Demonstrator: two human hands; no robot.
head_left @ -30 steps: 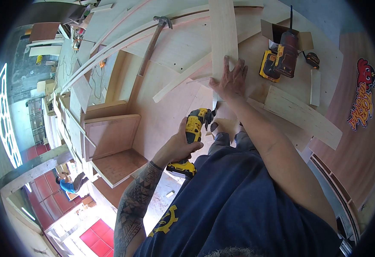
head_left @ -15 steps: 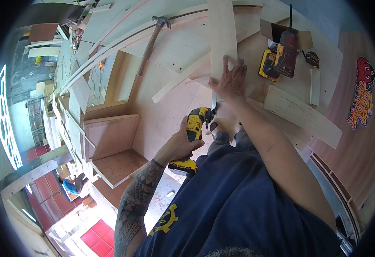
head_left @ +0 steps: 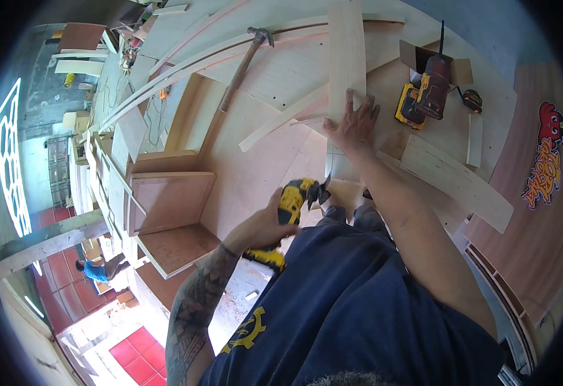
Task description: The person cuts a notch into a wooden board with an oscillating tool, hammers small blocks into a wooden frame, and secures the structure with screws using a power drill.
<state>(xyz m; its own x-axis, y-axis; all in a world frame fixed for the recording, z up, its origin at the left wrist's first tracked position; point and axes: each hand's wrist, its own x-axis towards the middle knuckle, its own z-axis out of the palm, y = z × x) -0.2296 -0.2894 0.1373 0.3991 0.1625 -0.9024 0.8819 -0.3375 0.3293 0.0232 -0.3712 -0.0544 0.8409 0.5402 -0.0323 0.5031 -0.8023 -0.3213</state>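
Note:
My left hand [head_left: 261, 225] is wrapped around a yellow and black cordless oscillating multi-tool [head_left: 294, 201]. Its blade [head_left: 326, 184] points toward the near end of a long pale wooden board [head_left: 346, 51], with a gap between them. On that board's near end my right hand [head_left: 353, 128] lies with its fingers spread, pressing from above. A thin wooden strip [head_left: 281, 122] runs slantwise beside the board. To the left, a claw hammer [head_left: 243, 67] rests on the large wooden panel [head_left: 249, 174].
A red and yellow cordless tool [head_left: 433, 87], an open cardboard box [head_left: 460, 69] and a tape measure [head_left: 472, 100] lie at right, near a loose board [head_left: 455, 180]. Open wooden cabinet frames [head_left: 172, 202] stand at left. Another person [head_left: 101, 267] is farther off.
My left hand has drawn the multi-tool back from the board's end and tilted it, its battery swinging left. My right hand stays on the board. The whole view has shifted slightly.

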